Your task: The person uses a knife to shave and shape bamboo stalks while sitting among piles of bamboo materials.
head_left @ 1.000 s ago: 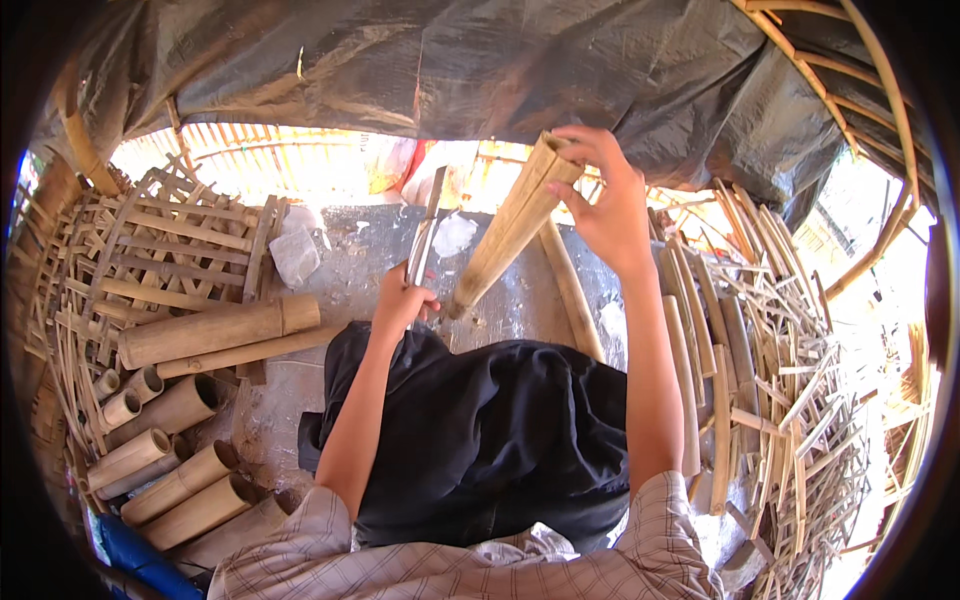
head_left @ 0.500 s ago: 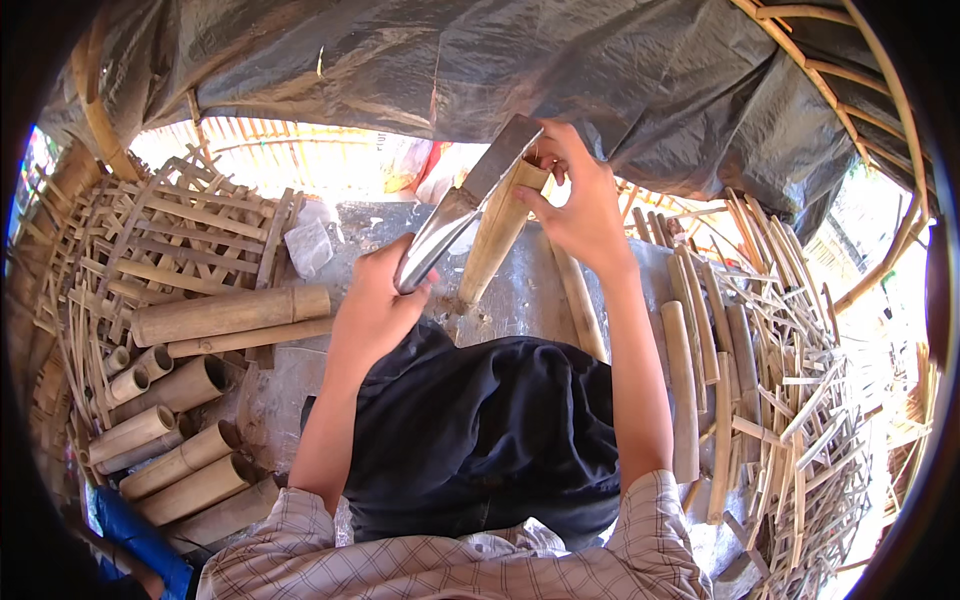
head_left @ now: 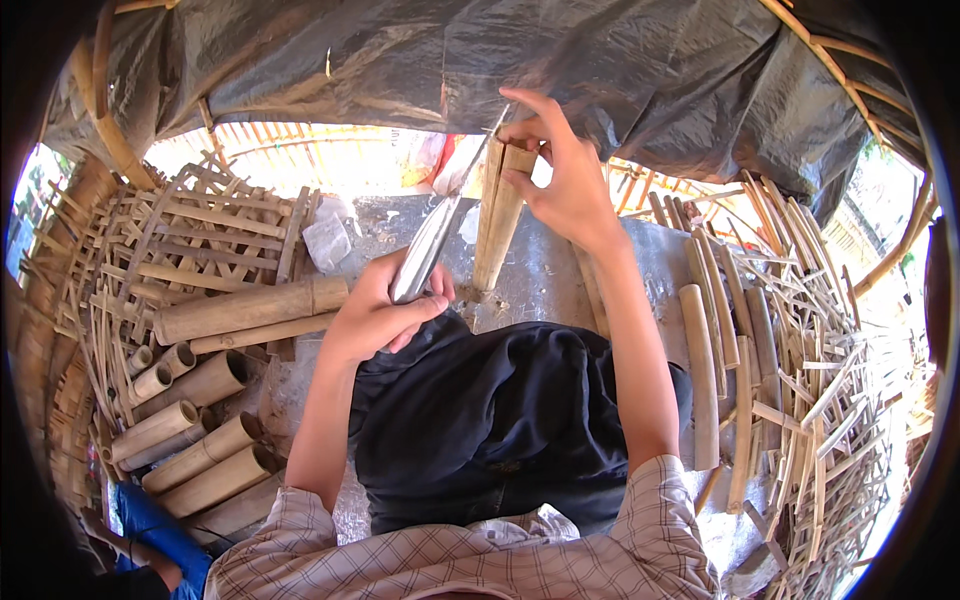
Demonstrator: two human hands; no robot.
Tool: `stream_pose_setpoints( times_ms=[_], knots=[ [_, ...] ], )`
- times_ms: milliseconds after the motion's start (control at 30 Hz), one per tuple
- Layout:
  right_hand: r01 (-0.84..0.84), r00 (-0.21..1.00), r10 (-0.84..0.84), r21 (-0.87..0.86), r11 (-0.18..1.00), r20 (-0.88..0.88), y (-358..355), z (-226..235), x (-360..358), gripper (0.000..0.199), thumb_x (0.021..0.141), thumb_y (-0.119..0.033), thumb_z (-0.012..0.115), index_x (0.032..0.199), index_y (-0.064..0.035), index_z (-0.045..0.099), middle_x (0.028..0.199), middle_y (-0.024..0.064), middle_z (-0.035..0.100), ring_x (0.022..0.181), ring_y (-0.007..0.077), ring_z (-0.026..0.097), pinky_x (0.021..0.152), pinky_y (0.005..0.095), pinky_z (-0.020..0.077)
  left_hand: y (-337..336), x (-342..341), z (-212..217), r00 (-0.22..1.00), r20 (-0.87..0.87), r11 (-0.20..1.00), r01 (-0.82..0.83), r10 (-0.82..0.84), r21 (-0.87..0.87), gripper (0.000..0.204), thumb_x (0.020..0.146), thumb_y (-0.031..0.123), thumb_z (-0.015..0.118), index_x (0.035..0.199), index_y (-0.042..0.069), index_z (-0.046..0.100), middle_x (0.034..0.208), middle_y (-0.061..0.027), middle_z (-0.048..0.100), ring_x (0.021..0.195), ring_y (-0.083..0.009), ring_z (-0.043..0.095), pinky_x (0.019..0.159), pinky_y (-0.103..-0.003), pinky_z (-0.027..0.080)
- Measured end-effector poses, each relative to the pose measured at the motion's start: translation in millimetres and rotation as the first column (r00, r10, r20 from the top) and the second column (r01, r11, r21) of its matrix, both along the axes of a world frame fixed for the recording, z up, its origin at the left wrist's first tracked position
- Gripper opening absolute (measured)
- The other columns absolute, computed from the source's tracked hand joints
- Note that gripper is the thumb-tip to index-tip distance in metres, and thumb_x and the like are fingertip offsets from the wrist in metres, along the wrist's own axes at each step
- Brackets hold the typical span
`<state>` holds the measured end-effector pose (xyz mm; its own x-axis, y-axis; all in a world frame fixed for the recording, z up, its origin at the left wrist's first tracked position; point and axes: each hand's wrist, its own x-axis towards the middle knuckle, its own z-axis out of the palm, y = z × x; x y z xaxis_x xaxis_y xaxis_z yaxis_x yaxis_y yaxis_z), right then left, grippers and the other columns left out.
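Observation:
My left hand point(head_left: 392, 308) is closed around the shiny metal handle of a large knife point(head_left: 432, 245). The blade points up and away and shows nearly edge-on, beside the top of an upright bamboo piece point(head_left: 500, 220). A dark line runs down from the bamboo's upper end, dividing it into two strips there; its lower end rests on the grey work surface. My right hand point(head_left: 568, 185) grips the bamboo near the top, thumb on the near side and fingers bent behind. Its forefinger stretches out close to the knife's tip.
Cut bamboo tubes point(head_left: 215, 475) lie stacked at the left, beside a lattice of strips point(head_left: 215, 230). Split bamboo lengths point(head_left: 703, 375) and a heap of thin strips point(head_left: 820, 400) fill the right. A black plastic sheet point(head_left: 400, 70) hangs ahead. Black cloth point(head_left: 510, 420) covers my lap.
The knife blade has turned from its broad side to nearly edge-on. The bamboo now shows a dark split line at its top, and my right thumb presses against it.

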<state>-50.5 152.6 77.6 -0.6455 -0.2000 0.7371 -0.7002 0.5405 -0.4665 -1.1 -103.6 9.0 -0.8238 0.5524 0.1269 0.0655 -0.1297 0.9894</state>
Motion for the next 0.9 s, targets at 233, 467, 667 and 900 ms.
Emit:
stream_pose_setpoints(
  times_ms=[233, 467, 667, 900],
  knots=[
    [-0.012, 0.999, 0.012, -0.005, 1.000, 0.031, 1.1, 2.9, 6.2, 0.087, 0.074, 0.011, 0.072, 0.150, -0.0200, 0.044, 0.098, 0.0118, 0.070, 0.087, 0.0302, 0.064, 0.085, 0.0398, 0.0522, 1.7, -5.9, 5.9, 0.985, 0.093, 0.987, 0.140, -0.147, 0.078, 0.015, 0.087, -0.001, 0.068, 0.095, -0.002, 0.055, 0.096, -0.0215, 0.063, 0.040, -0.0010, 0.042, 0.035, -0.017, 0.030],
    [-0.002, 0.999, 0.002, 0.012, 1.000, 0.040, 7.0, 5.6, 9.6, 0.089, 0.074, 0.010, 0.072, 0.152, -0.0209, 0.042, 0.096, 0.0153, 0.069, 0.087, 0.0317, 0.066, 0.083, 0.0392, 0.0527, 5.5, -11.8, 0.1, 0.945, 0.209, 0.962, 0.222, -0.252, 0.160, 0.015, 0.089, -0.001, 0.065, 0.095, -0.001, 0.052, 0.092, -0.0235, 0.061, 0.037, -0.0006, 0.039, 0.032, -0.017, 0.030],
    [-0.055, 0.998, 0.055, 0.010, 0.998, 0.045, 7.5, 6.7, 11.8, 0.088, 0.074, 0.008, 0.072, 0.152, -0.0193, 0.041, 0.092, 0.0160, 0.070, 0.081, 0.0322, 0.066, 0.078, 0.0405, 0.0529, 12.9, -7.5, -9.7, 0.929, 0.242, 0.947, 0.226, -0.280, 0.228, 0.016, 0.088, -0.001, 0.066, 0.093, 0.000, 0.051, 0.091, -0.0222, 0.061, 0.037, -0.0012, 0.039, 0.033, -0.018, 0.029],
    [-0.070, 0.998, 0.070, 0.015, 0.997, -0.002, -0.3, 4.6, 11.0, 0.093, 0.073, 0.009, 0.071, 0.155, -0.0193, 0.036, 0.093, 0.0126, 0.067, 0.077, 0.0272, 0.060, 0.074, 0.0357, 0.0509, 31.4, 6.3, -27.1, 0.926, 0.280, 0.942, 0.170, -0.254, 0.290, 0.022, 0.087, -0.007, 0.064, 0.094, 0.004, 0.046, 0.089, -0.0231, 0.057, 0.036, -0.0013, 0.037, 0.031, -0.018, 0.030]
  ],
)
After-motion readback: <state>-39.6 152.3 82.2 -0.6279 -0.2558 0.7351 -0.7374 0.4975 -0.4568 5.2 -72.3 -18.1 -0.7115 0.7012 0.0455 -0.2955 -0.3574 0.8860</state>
